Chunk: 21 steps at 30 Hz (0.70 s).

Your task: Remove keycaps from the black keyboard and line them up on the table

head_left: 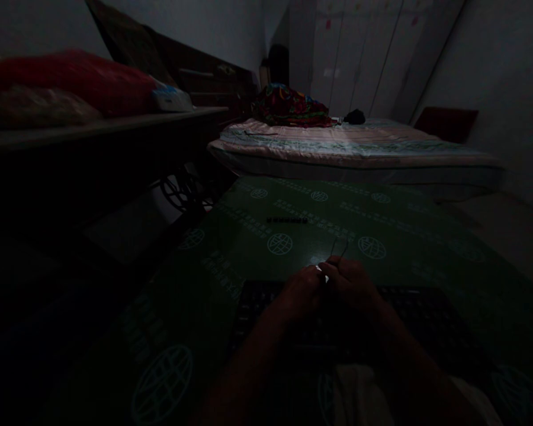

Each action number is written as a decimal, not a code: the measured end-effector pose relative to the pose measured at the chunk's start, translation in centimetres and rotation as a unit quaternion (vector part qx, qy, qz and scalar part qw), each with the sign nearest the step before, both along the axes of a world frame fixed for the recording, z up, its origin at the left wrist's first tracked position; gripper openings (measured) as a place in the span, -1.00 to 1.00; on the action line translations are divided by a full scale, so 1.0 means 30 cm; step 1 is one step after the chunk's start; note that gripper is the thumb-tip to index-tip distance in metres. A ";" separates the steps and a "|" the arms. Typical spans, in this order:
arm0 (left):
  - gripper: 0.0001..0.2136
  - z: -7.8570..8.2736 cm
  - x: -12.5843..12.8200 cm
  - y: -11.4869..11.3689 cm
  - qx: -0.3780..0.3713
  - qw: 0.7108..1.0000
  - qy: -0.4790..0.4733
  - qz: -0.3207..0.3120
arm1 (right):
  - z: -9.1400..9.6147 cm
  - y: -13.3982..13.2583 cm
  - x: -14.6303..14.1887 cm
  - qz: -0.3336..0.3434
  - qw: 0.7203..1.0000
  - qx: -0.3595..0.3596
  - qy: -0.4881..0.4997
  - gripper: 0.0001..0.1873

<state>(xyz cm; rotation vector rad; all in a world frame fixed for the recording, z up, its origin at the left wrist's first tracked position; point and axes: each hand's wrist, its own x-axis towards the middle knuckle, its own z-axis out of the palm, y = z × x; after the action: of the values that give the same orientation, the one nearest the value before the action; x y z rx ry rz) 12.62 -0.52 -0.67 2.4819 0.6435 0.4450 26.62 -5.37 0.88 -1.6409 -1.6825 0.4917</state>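
**Friend:** What have you got there?

**Me:** My right hand (353, 284) is curled, with the fingertips pinched on a thin strand (340, 247) that sticks out past them. My left hand (299, 293) is curled too. Its fingertips are closed against the right's at a small pale glint (321, 271), but it's too dark to tell whether that's something it holds

**Friend:** And where is all that?

**Me:** Low in front of me, over a dark tray (430, 305) lying on the green mat (249, 236). A short row of dark bits (286, 220) lies farther out on the mat, well apart from my hands

**Friend:** How would you do it well?

**Me:** I'd pinch close to the strand's end so it doesn't flop. I'd steady both wrists on the tray, move one hand only, and tilt the work toward what light there is. In this gloom I'd go by feel and stay over the tray, so anything dropped lands there and not on the mat
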 end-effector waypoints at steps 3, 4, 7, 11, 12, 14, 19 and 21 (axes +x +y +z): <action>-0.76 0.007 0.001 -0.007 -0.006 1.000 -0.001 0.001 | 0.000 -0.002 0.003 -0.005 1.000 -0.001 0.009 -0.63; -0.77 0.008 0.002 -0.008 -0.006 1.000 -0.001 -0.001 | 0.000 -0.003 0.004 -0.005 1.000 -0.001 0.013 -0.64; -0.78 0.004 0.002 -0.009 0.007 1.000 0.005 -0.003 | -0.001 -0.007 0.006 -0.004 1.000 -0.007 0.024 -0.64; -0.80 -0.011 0.003 -0.006 0.019 1.000 0.013 -0.007 | -0.007 -0.012 0.009 -0.003 0.999 -0.017 0.034 -0.64; -0.80 -0.013 0.003 -0.006 0.021 1.000 0.015 -0.009 | -0.010 -0.013 0.010 -0.006 0.999 -0.016 0.038 -0.64; -0.83 -0.014 0.003 -0.008 0.025 0.999 0.025 -0.006 | -0.014 -0.015 0.011 -0.015 0.998 -0.018 0.054 -0.63; -0.86 -0.003 0.002 -0.016 0.027 0.999 0.044 0.011 | -0.011 -0.011 0.011 -0.018 0.997 -0.028 0.077 -0.62; -0.84 -0.001 0.002 -0.017 0.028 0.999 0.037 0.008 | -0.005 -0.009 0.009 -0.018 0.998 -0.017 0.066 -0.64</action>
<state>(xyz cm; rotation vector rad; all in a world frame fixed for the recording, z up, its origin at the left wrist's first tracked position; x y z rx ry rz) 12.68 -1.04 -0.69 2.5577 0.6907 0.3827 26.88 -5.63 0.72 -1.6240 -1.5545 0.6013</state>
